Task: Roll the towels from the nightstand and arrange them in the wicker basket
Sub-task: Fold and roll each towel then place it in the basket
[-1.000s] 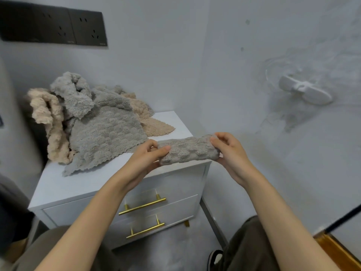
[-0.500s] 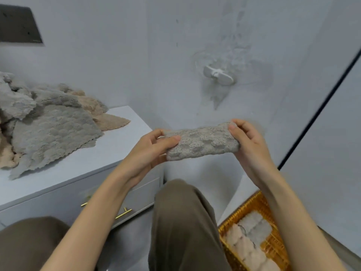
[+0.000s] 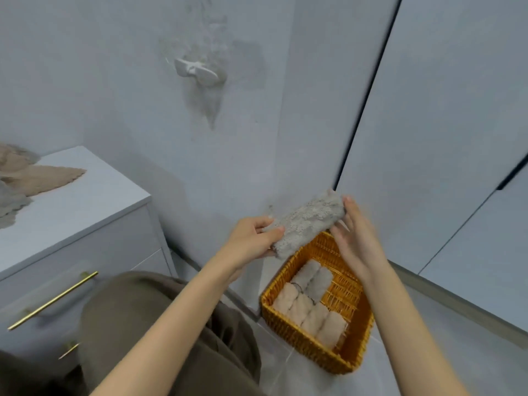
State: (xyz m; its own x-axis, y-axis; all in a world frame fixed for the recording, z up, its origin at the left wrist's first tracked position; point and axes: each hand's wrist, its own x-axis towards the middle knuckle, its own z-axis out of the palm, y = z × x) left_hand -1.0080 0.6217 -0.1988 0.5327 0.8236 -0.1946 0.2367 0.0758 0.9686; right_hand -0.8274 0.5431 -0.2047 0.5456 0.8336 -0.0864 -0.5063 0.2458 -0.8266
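Note:
A rolled grey towel (image 3: 307, 221) hangs tilted in the air above the far left corner of the wicker basket (image 3: 354, 360). My left hand (image 3: 250, 242) grips its lower left end. My right hand (image 3: 355, 238) touches the upper right end with straight fingers. The basket stands on the floor by the wall and holds several beige rolls (image 3: 304, 311) in a near row and two grey rolls (image 3: 313, 278) behind them; its right side is bare. On the white nightstand (image 3: 85, 204) at the left lie an unrolled beige towel (image 3: 43, 178) and a grey towel (image 3: 11, 204), both cut off by the frame edge.
My knee in brown trousers (image 3: 148, 324) sits between the nightstand and the basket. The nightstand drawers have gold bar handles (image 3: 54, 300). A white hook (image 3: 197, 71) sticks out of the wall above. Pale cupboard doors (image 3: 428, 138) stand behind the basket on the right.
I have turned right and down, away from the nightstand. Both hands carried the rolled grey towel over to the basket, and it now tilts up to the right. My right hand's fingers have straightened.

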